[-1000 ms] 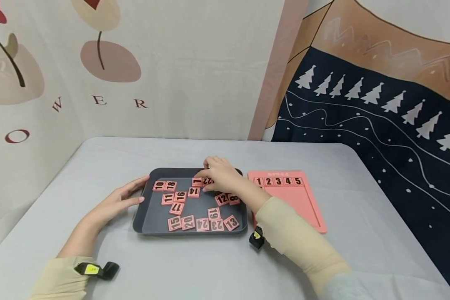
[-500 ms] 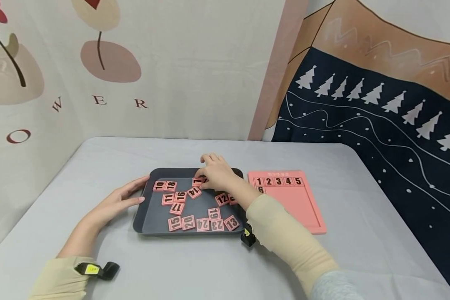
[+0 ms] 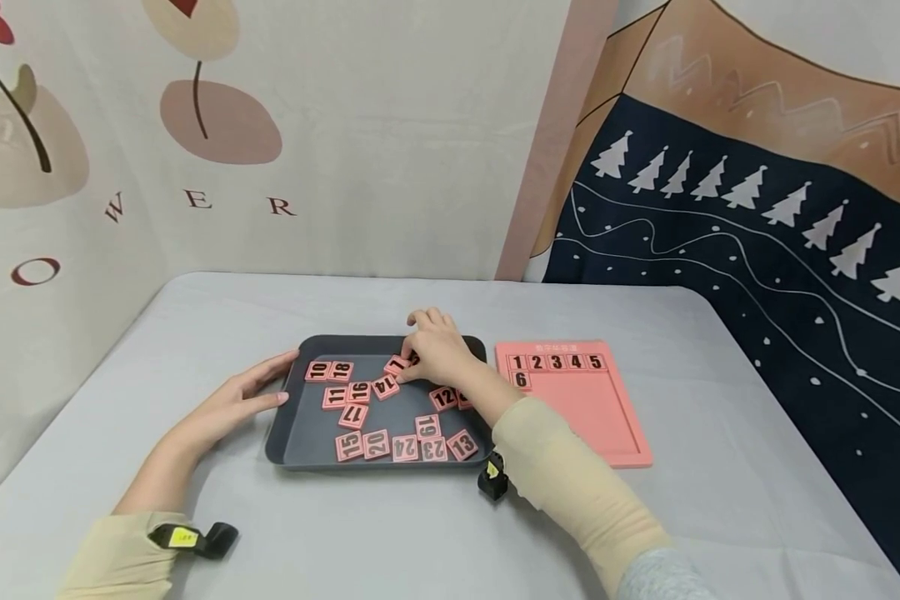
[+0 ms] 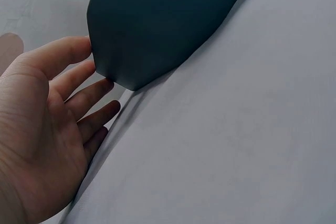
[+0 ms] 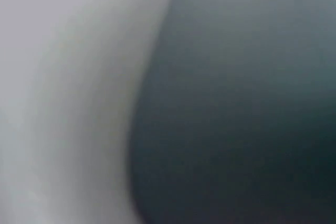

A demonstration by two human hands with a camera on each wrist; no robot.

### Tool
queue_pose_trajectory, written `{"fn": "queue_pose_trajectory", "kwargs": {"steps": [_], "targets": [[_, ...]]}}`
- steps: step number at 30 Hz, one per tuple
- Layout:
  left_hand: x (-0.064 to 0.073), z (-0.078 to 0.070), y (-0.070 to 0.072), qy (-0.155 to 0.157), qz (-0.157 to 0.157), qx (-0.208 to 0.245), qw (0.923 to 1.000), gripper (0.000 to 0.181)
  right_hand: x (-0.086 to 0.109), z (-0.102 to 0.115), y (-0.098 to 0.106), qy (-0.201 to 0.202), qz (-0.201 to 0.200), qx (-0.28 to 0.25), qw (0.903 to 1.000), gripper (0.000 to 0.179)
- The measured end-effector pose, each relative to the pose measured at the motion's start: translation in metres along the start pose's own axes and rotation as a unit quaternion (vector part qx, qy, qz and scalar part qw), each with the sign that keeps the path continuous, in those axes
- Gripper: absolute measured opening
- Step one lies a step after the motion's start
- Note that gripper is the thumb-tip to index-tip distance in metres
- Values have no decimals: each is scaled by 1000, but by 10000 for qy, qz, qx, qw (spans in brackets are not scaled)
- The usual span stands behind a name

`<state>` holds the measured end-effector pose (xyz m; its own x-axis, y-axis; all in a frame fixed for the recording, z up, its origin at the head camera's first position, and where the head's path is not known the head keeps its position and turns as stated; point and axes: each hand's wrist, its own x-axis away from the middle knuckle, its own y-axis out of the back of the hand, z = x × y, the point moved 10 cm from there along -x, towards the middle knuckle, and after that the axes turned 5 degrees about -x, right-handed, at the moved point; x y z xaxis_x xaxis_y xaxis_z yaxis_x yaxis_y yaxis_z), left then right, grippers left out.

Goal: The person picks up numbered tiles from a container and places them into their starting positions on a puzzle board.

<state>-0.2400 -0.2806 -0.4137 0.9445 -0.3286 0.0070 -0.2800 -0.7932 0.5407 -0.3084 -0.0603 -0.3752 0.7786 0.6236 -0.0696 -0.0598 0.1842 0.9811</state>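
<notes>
My right hand (image 3: 437, 350) reaches over the far part of the dark grey tray (image 3: 307, 454). Its thumb and index finger pinch at the edges of a tilted pink number tile (image 3: 395, 365). Just below that is the 14 tile (image 3: 385, 387), close to the thumb, while another tile is mostly hidden behind the fingers. Along the tray's left rim, my left hand (image 3: 232, 406) rests with extended fingers and thumb. In the left wrist view, the fingertips of that left hand (image 4: 47, 114) touch the tray's outer side (image 4: 157, 19). The right wrist view is blurred.
To the tray's right lies a pink number board (image 3: 585, 417), with tiles 1 to 5 in its top row and the 6 tile (image 3: 521, 380) below. Several other tiles, such as the 10 tile (image 3: 318, 372) and 13 tile (image 3: 462, 445), lie scattered in the tray.
My right hand has shifted slightly left onto the tile at the far side, which has turned askew. The 14 tile has rotated and slid slightly. My left hand has stayed put.
</notes>
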Motion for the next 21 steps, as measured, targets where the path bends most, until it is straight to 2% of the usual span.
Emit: {"fn": "queue_pose_trajectory", "kwargs": {"steps": [10, 21], "targets": [[0, 0, 0, 29, 3, 30, 10000, 65, 15, -3, 16, 61, -802, -56, 9967, 32], [-1, 1, 0, -15, -12, -44, 10000, 65, 50, -10, 42, -225, -1584, -460, 9860, 30]]}}
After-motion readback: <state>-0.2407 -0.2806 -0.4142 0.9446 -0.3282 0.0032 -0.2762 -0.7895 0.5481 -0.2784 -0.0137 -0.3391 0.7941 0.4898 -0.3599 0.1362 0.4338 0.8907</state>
